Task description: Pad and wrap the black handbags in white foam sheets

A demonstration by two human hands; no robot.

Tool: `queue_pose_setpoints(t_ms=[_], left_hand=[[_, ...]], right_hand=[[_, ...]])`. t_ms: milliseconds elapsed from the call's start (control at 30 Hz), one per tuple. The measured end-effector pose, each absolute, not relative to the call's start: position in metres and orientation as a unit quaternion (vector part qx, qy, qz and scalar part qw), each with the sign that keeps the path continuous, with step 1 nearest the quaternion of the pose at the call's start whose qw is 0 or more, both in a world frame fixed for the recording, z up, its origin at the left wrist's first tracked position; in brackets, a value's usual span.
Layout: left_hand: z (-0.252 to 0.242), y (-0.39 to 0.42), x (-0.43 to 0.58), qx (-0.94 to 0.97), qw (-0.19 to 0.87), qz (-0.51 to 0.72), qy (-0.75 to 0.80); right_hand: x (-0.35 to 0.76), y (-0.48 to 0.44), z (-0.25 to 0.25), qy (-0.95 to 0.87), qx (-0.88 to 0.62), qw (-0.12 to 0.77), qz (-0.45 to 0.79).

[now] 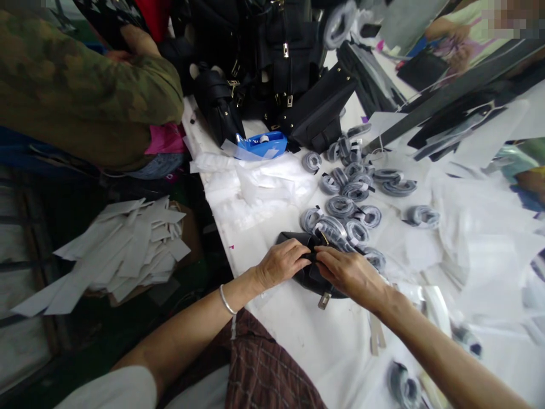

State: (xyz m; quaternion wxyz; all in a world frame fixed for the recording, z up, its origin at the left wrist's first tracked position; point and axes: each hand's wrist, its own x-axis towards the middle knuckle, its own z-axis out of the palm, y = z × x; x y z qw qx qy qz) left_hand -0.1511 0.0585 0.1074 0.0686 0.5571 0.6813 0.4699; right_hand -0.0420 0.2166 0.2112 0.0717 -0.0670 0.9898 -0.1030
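A small black handbag (pixel 309 277) lies on the white table in front of me, with a metal clasp (pixel 324 301) hanging on its near side. My left hand (pixel 283 262), a bracelet on its wrist, pinches a narrow black strap piece (pixel 311 257) at the top of the bag. From the other side my right hand (pixel 347 274) closes on the same strap piece, fingertips almost meeting the left ones. The fingers partly hide the strap and the bag's top. Rolled grey straps (pixel 340 207) in wrapping lie just beyond the bag.
Black bags (pixel 289 62) with metal fittings are piled at the back, behind a blue tape dispenser (pixel 266 145). White wrapping sheets (pixel 264 184) cover the table's left part. Beside the table, a box holds white strips (pixel 131 244). A person in a camouflage sleeve (pixel 93 85) is at left.
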Motion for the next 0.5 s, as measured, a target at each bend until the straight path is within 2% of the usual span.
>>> queue_pose_setpoints(t_ms=[133,333,500], left_hand=[[0.107,0.058,-0.152,0.554,0.084,0.476,0.678],[0.103,0.058,-0.152,0.529,0.129,0.517,0.66],[0.1,0.057,-0.153,0.493,0.214,0.567,0.624]], right_hand=[[-0.041,0.22,0.203,0.99,-0.091,0.06,-0.091],[-0.043,0.223,0.198,0.982,-0.088,0.038,-0.165],[-0.044,0.223,0.199,0.974,-0.136,0.009,-0.18]])
